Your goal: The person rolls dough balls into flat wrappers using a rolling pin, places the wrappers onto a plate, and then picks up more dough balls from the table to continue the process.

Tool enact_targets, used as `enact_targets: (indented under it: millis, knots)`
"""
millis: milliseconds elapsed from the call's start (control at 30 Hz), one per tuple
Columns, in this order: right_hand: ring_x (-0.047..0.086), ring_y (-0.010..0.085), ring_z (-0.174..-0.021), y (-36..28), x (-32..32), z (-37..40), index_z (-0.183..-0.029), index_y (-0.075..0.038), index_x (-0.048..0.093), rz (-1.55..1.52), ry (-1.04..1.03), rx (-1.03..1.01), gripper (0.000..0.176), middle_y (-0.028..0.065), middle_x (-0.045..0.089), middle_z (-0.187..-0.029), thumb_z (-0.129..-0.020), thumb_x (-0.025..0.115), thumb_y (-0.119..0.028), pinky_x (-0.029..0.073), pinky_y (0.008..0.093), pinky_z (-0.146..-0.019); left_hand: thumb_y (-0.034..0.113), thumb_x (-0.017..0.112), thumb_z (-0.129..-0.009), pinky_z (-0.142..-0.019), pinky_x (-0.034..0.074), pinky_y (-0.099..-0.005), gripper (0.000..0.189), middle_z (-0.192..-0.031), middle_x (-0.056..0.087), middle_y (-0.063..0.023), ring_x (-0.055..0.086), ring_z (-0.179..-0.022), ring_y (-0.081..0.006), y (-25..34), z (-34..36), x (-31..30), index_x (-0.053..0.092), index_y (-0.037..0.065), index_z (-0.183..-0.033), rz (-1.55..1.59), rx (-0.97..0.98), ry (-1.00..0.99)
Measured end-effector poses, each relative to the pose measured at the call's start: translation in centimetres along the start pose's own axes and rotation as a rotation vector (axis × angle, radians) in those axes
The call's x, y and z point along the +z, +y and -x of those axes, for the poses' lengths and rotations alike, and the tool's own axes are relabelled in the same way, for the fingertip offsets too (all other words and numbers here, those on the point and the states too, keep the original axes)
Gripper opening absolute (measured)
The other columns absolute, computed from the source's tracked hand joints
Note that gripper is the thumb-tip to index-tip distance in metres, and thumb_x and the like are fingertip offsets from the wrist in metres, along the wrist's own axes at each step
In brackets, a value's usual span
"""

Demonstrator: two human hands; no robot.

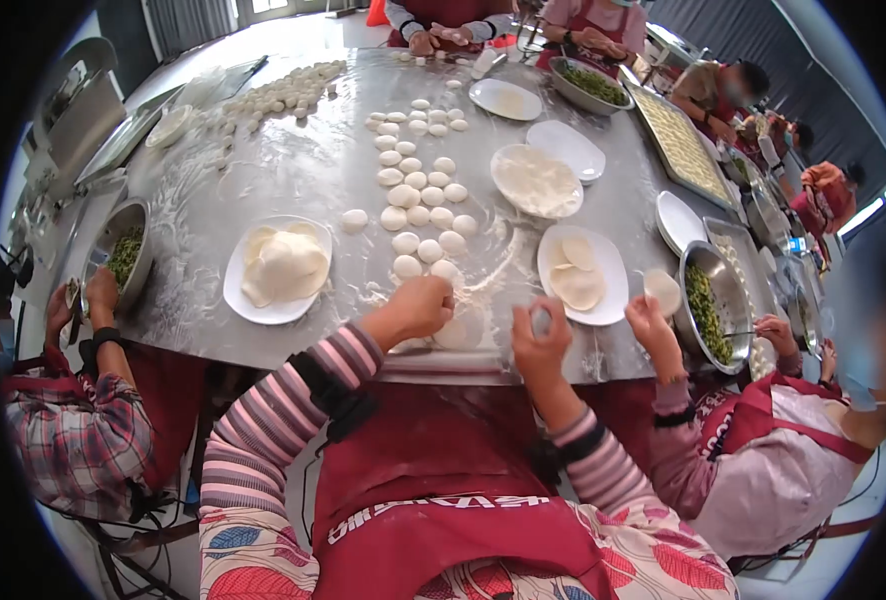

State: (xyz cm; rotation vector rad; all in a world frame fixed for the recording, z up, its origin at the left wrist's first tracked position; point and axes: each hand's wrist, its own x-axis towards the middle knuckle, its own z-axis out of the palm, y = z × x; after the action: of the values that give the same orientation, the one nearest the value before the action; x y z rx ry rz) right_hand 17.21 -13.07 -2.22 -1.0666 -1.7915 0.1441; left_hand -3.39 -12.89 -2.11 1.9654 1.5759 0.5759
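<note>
My left hand [421,308] is closed, fingers curled, low over the floured metal table. A flat dough round [451,334] lies just below its knuckles; whether the fingers grip any dough is hidden. To the right, my right hand [543,345] is wrapped around a rolling pin [540,320], of which only the blunt, greyish end shows. Several small dough pieces [418,215] spread away from my left hand in a loose column. Beside my right hand, a white plate [614,300] bears a few rolled wrappers [575,280]. Another plate [235,298] on the left carries a heap of wrappers [285,262].
On the right a co-worker's hand [649,322] holds up a wrapper [663,291] by a steel bowl of green filling [705,310]. A plate of flour [536,180] stands farther back. At the left, another person works beside a filling bowl [141,265]. More people stand across the table.
</note>
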Motion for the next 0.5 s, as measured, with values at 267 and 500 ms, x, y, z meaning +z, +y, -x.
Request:
enact_targets:
  millis: [267,500]
  knots:
    - [0.056,0.0387,-0.065,0.8,5.4,-6.0,-0.085,-0.006,0.048,-0.243,0.006,0.040,0.021,0.0169,0.055,-0.072,-0.074,0.065,-0.009,0.043,0.0401,-0.053,0.013,0.061,-0.073,-0.065,0.047,-0.0350,0.016,-0.073,0.063,-0.0152,0.060,-0.068,-0.0260,0.5,-0.8,-1.0,0.060,-0.001,-0.079,0.118,-0.023,-0.018]
    - [0.053,0.0309,-0.058,0.6,1.4,-1.1,-0.089,-0.003,0.047,-0.251,0.107,-0.051,0.027,0.0135,0.052,-0.070,-0.070,0.066,0.001,0.044,0.0362,-0.055,0.014,0.062,-0.072,-0.063,0.046,-0.0351,0.016,-0.070,0.061,-0.0150,0.060,-0.067,-0.0251,0.3,0.5,-1.0,0.059,-0.001,-0.077,0.122,-0.055,-0.096]
